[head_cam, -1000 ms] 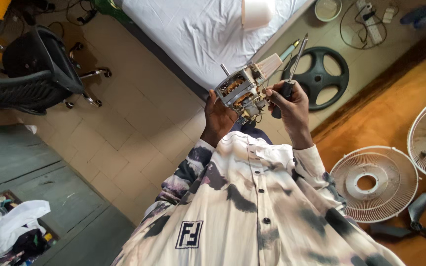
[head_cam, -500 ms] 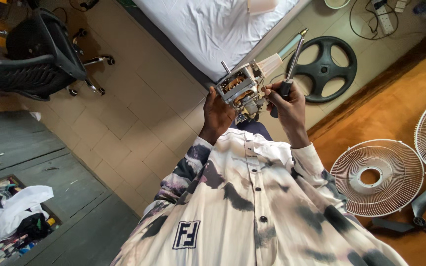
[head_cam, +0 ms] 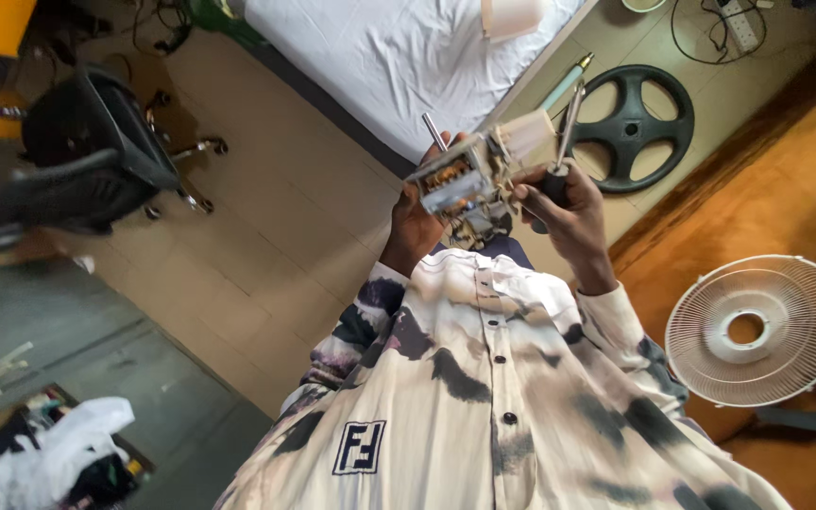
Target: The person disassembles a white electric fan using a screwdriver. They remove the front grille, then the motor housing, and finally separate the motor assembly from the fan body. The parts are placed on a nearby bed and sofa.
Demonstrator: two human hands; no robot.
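two hands up at frame centre. left hand (head_cam: 415, 219) fingers wrapped around a small electric fan motor (head_cam: 460, 181), shaft pointing toward upper left; right hand (head_cam: 570, 210) fingers closed on the black handle of a screwdriver (head_cam: 562, 142), blade pointing up, away from the motor. motor already out of its fan: white fan grille (head_cam: 757, 331) lies on the orange floor at right, a dark blade at the right edge. motor casing looks unopened; no screw seen being worked, frame blurred. versus one second back: motor tilted flatter and raised slightly, hands shifted a little right, view swung so the office chair (head_cam: 87, 165) sits lower. black steering wheel (head_cam: 637, 127) beside the bed (head_cam: 399, 57).
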